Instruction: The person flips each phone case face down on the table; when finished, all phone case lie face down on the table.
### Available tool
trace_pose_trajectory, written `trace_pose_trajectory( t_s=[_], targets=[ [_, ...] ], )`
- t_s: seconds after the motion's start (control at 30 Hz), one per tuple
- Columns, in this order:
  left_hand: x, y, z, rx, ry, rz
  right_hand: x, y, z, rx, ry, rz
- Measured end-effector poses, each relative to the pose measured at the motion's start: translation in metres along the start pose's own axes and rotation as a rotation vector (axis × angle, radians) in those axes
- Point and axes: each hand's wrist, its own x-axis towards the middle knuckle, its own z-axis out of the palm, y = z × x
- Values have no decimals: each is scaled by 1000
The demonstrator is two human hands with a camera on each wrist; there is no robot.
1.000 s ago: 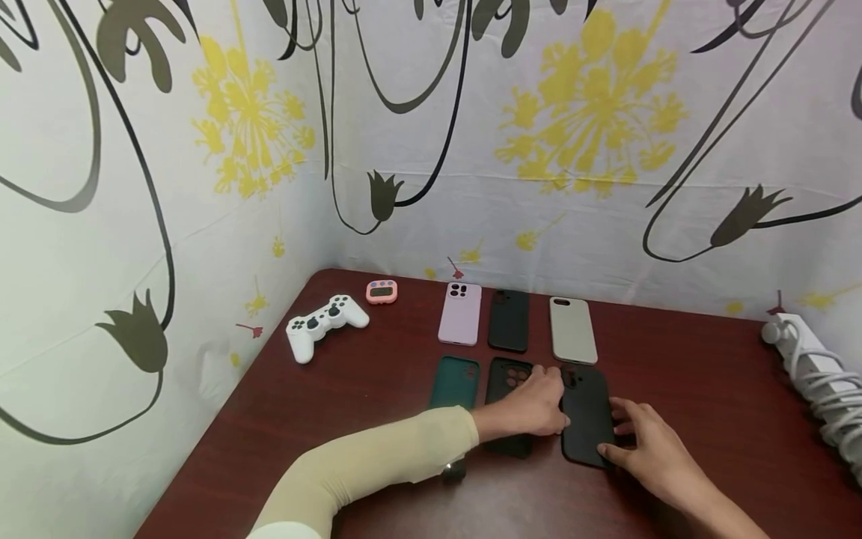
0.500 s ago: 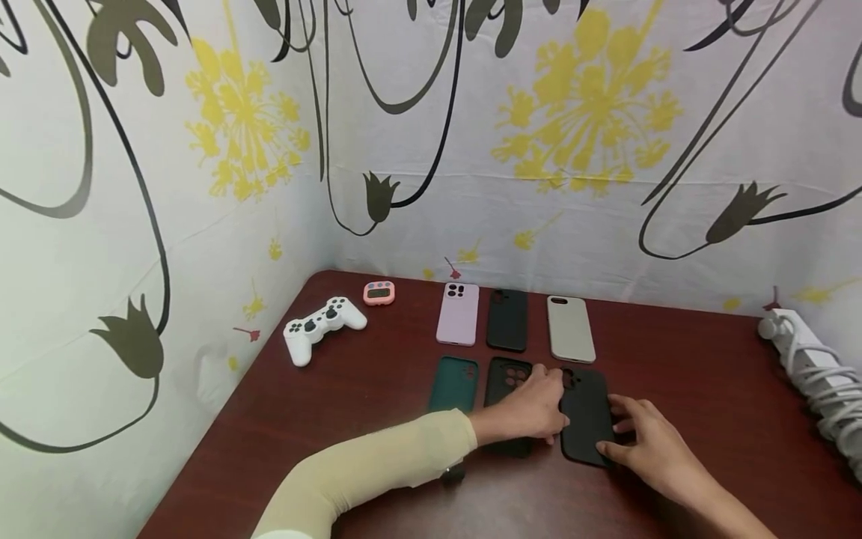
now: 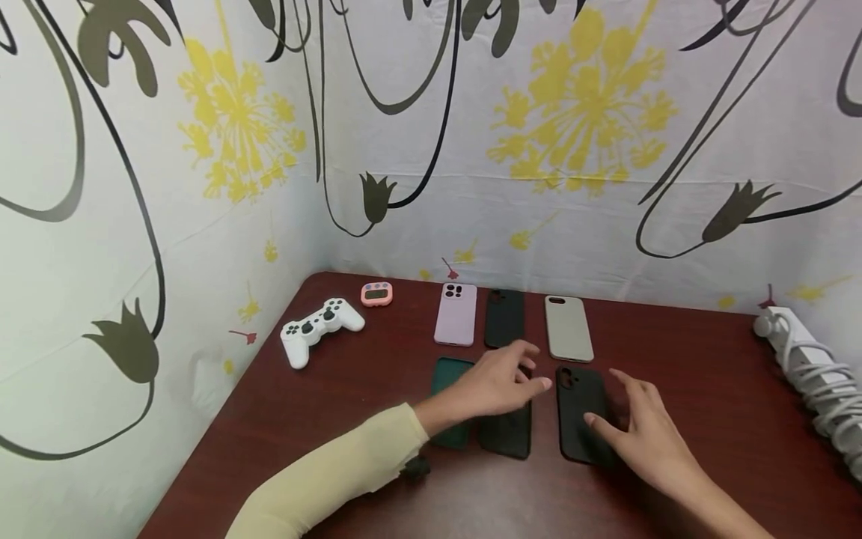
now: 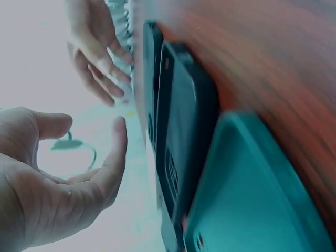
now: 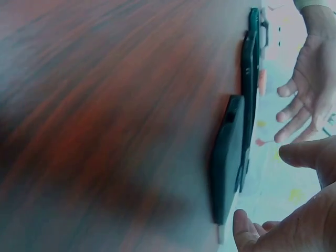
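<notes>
Six-holder aside, two rows of phone cases lie flat on the table. My left hand [image 3: 498,382] hovers over the front middle black phone case [image 3: 505,437], fingers apart and holding nothing; it hides part of that case and of the teal phone case [image 3: 450,372]. At the front right lies another black phone case [image 3: 578,412]. My right hand [image 3: 649,442] is beside its right edge, thumb and fingers spread, the thumb overlapping the case in the head view. In the right wrist view, a gap shows between the right fingers and that case [image 5: 228,163].
The back row has a lilac phone case [image 3: 456,314], a black one [image 3: 505,318] and a cream one [image 3: 569,329]. A white game controller [image 3: 322,328] and a pink timer [image 3: 376,294] lie at left. A power strip [image 3: 811,367] with coiled cable lies at right.
My left hand has let go of the front right black case and moved up and left, fingers spreading. My right hand has loosened from the case's right edge.
</notes>
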Motion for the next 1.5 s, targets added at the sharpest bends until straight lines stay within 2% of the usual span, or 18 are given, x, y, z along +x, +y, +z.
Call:
trace_pose_trajectory(
  t_s=[0.13,0.27,0.4,0.6,0.7,0.93,1.23,1.5],
  targets=[
    [-10,-12,-17,-39,29,-24,-2,-14,5,66,12,-39],
    [-20,-20,-23,-63,49,-48,-4,-29,12,155,6,-90],
    [-27,-23,-18,-89,64,-60,-5,-39,19,237,-27,-95],
    [-37,-22,-8,-180,55,-71,-4,-51,27,349,-102,-46],
    [-43,-22,-5,-206,48,-56,-1,-57,32,392,-144,-25],
    [-51,-26,1,-203,50,-75,0,-67,45,424,-209,11],
    [-59,-29,1,-191,38,-96,1,-69,50,442,-271,71],
    [-62,-29,0,-170,-2,-141,5,-72,53,453,-298,105]
  ],
)
